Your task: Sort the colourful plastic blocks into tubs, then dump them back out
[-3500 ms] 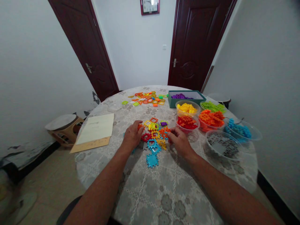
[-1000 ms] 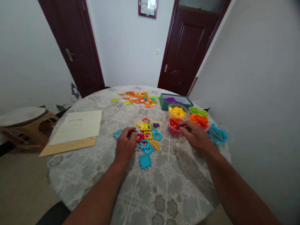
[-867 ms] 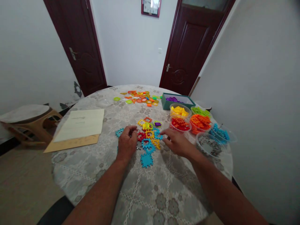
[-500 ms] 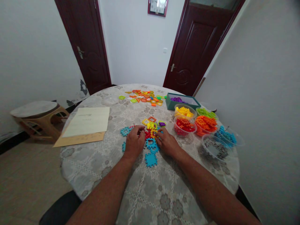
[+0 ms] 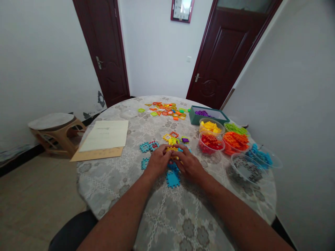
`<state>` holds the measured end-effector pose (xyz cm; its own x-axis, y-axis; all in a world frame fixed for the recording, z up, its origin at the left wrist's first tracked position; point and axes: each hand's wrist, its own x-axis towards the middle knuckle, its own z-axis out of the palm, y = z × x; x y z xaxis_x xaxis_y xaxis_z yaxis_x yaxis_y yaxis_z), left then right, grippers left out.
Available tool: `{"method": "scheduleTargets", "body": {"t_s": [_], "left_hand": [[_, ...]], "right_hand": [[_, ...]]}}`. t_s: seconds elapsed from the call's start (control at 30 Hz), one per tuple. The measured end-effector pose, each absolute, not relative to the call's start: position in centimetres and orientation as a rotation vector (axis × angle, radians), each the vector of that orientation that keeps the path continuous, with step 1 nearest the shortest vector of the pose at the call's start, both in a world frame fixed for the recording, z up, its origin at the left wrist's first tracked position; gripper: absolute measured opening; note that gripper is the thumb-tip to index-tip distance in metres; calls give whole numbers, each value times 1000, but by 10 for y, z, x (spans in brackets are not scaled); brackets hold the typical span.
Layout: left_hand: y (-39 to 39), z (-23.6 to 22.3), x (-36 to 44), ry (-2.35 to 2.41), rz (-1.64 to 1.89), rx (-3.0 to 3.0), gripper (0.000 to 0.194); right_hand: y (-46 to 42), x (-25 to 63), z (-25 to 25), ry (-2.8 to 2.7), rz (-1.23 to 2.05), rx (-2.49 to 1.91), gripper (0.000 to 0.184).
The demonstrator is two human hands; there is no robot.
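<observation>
The single view is taken from the wearer's head, faced forward and angled down over the round counter (image 5: 157, 209). Both forearms are seen entering from the lower edge; the far wall (image 5: 154, 52) and wall clock (image 5: 182, 9) are taken in beyond. No second view is shared.

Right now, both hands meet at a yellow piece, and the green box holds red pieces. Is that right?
Not quite: the head view shows purple pieces in the green box, not red ones. The rest is right: the left hand and the right hand meet at a yellow piece.
</observation>
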<state>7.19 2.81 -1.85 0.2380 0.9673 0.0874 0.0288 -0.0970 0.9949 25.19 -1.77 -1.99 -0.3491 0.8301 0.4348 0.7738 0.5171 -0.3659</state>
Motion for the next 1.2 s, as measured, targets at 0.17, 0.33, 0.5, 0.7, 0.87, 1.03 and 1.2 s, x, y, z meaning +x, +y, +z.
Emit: {"method": "scheduleTargets", "body": {"t_s": [0.17, 0.33, 0.5, 0.7, 0.87, 1.03, 1.2], "left_hand": [[38, -17, 69, 1097, 1228, 997, 24], [39, -13, 69, 1027, 1263, 862, 27], [37, -12, 70, 1015, 1249, 826, 33], [38, -17, 69, 970, 1196, 842, 36], [38, -21, 68, 964, 1192, 854, 35], [38, -21, 69, 921, 1177, 824, 35], [31, -15, 71, 882, 1113, 801, 35]], "right_hand": [[-28, 263, -11, -2181, 25, -1739, 30], [-35, 272, -7, -2302, 108, -2071, 34], [-28, 276, -8, -2296, 174, -2097, 27], [-20, 283, -15, -2244, 225, -1998, 16], [-17, 287, -15, -2148, 358, -1896, 7], [-17, 289, -6, -2020, 450, -1764, 6], [-21, 278, -6, -1996, 311, -1556, 5]]}}
